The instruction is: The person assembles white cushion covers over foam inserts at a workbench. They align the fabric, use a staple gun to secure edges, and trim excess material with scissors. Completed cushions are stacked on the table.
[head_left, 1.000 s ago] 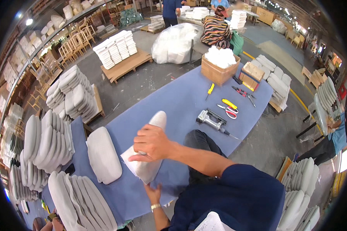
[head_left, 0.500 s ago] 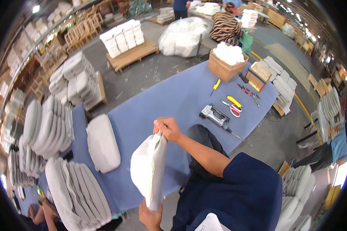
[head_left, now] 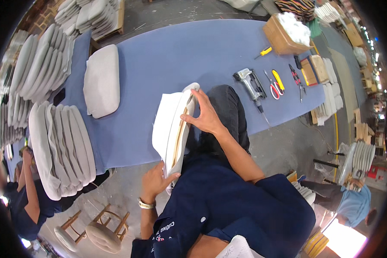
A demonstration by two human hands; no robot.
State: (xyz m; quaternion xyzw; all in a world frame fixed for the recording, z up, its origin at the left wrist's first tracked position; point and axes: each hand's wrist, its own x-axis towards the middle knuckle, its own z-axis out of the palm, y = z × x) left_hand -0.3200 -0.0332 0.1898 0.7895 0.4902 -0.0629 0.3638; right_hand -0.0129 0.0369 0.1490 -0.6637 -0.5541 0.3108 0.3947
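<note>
Between my two hands a pale seat cushion [head_left: 167, 122] stands on its edge, close to my body. A thin brown and cream layer shows along its narrow side, and white material bulges on the left. My right hand [head_left: 205, 115] grips the far upper part, thumb on the narrow side and fingers around the edge. Around the near lower end my left hand [head_left: 155, 181] is closed, its thumb against the side and a bracelet on the wrist. A second grey cushion [head_left: 102, 81] lies flat on the blue table to the left.
On the blue-covered table [head_left: 159, 47] to the right lie a staple gun [head_left: 250, 88], scissors [head_left: 272, 86], a yellow cutter [head_left: 278, 79], a screwdriver [head_left: 264, 52] and red-handled pliers [head_left: 295, 76]. A carton of white stuffing [head_left: 284, 36] stands behind. Stacked cushions [head_left: 62, 148] and stools [head_left: 103, 236] are at left.
The cushion has turned more upright and come closer to my body. My right hand has shifted from pinching its far tip to gripping its side; the view has tilted downward.
</note>
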